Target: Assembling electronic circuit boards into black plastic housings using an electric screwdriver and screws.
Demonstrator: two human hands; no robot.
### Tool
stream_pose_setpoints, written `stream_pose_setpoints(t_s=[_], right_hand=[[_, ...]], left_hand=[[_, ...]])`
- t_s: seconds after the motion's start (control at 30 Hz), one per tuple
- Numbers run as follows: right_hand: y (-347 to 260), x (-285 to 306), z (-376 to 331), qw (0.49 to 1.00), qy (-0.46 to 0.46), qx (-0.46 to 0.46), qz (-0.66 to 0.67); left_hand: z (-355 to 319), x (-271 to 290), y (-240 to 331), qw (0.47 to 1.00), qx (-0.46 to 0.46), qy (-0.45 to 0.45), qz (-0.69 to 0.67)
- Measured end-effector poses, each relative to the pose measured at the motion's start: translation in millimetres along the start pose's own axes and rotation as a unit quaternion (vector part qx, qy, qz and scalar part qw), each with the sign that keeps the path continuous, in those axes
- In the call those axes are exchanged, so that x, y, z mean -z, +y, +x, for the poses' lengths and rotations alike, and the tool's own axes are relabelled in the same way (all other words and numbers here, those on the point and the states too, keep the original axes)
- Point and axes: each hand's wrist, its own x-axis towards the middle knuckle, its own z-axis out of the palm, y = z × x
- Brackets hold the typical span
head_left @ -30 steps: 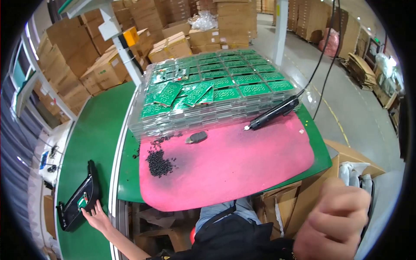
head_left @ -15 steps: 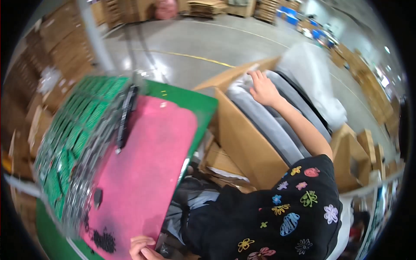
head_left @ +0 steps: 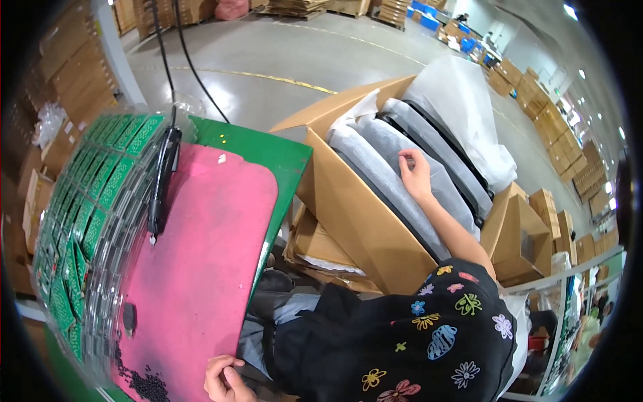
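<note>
My right hand [head_left: 416, 175] is over a cardboard box [head_left: 362, 208], its fingers loosely bent with a gap to the thumb. Below it are grey panels with black edges [head_left: 392, 164], wrapped in thin whitish film; I cannot tell whether the fingertips touch the film. Near the lower edge, my left hand [head_left: 226, 379] is half curled, thumb and forefinger apart, beside a pink mat [head_left: 207, 268]. Nothing shows in either hand. A black electric screwdriver [head_left: 163, 181] lies along the mat's left side. A pile of small black screws [head_left: 147, 386] and a dark grey block [head_left: 129, 317] are also there.
Clear plastic trays of green circuit boards [head_left: 100, 194] are stacked left of the mat, on a green tabletop [head_left: 281, 153]. Loose white film [head_left: 462, 114] spills over the box's far side. Cardboard boxes [head_left: 519, 234] stand to the right. Two black cables [head_left: 181, 47] hang at the back.
My right hand has moved back from the box's far edge to over the panels, and its fingers have bent. The view has shifted. My left hand stays by the mat.
</note>
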Motion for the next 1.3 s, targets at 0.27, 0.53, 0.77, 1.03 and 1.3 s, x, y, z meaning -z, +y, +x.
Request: stream_pose_setpoints(t_s=[0.27, 0.53, 0.77, 1.03, 1.3], right_hand=[[-94, -26, -7, 0.921, -0.244, 0.294, -0.08], [-55, -12, 25, 0.957, -0.23, 0.129, -0.125], [-74, 78, 94, 0.979, -0.119, 0.061, -0.152], [-211, 121, 161, 0.908, -0.159, 0.387, -0.011], [-415, -52, 24, 0.676, -0.44, 0.585, 0.086]], left_hand=[[7, -9, 4, 1.0, -0.021, 0.004, -0.001], [-2, 5, 1, 0.985, -0.058, 0.076, -0.146], [-15, 26, 2, 0.986, -0.043, 0.018, -0.159], [-3, 15, 15, 0.981, -0.061, 0.052, -0.175], [48, 32, 50, 0.972, -0.093, 0.065, 0.205]])
